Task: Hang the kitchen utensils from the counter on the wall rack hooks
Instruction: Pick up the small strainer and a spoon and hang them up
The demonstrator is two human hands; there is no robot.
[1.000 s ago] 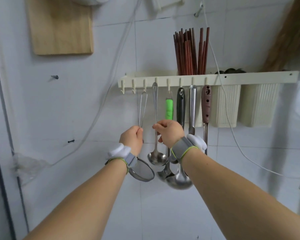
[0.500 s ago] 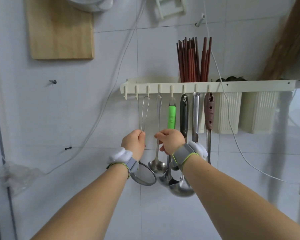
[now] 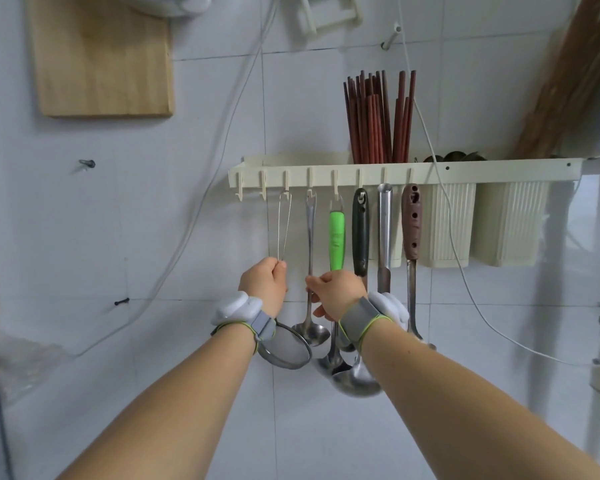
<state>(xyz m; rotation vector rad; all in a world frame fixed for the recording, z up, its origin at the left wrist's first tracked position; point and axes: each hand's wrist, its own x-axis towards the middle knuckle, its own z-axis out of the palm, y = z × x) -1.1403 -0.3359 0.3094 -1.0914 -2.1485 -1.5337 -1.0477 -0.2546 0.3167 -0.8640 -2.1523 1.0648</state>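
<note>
A cream wall rack (image 3: 326, 176) carries a row of hooks. A wire-handled mesh strainer (image 3: 284, 226) hangs from the third hook, and my left hand (image 3: 264, 284) grips its handle low down. Its round mesh bowl shows below my wrist. A small steel ladle (image 3: 310, 230) hangs from the hook to the right; my right hand (image 3: 333, 292) pinches its shaft. Further right hang a green-handled utensil (image 3: 336, 239), a black-handled one (image 3: 360, 233), a steel-handled one (image 3: 383, 233) and a brown-handled one (image 3: 411, 230). Two leftmost hooks are bare.
Dark red chopsticks (image 3: 378, 116) stand in the rack's holder, with two cream ribbed bins (image 3: 478, 226) to the right. A wooden board (image 3: 101, 57) hangs upper left. White cables (image 3: 201, 216) trail across the tiled wall. Nails stick out at the left.
The view has tilted upward, so rack and utensils sit lower in frame. Both hands keep their holds on the strainer handle and the ladle shaft.
</note>
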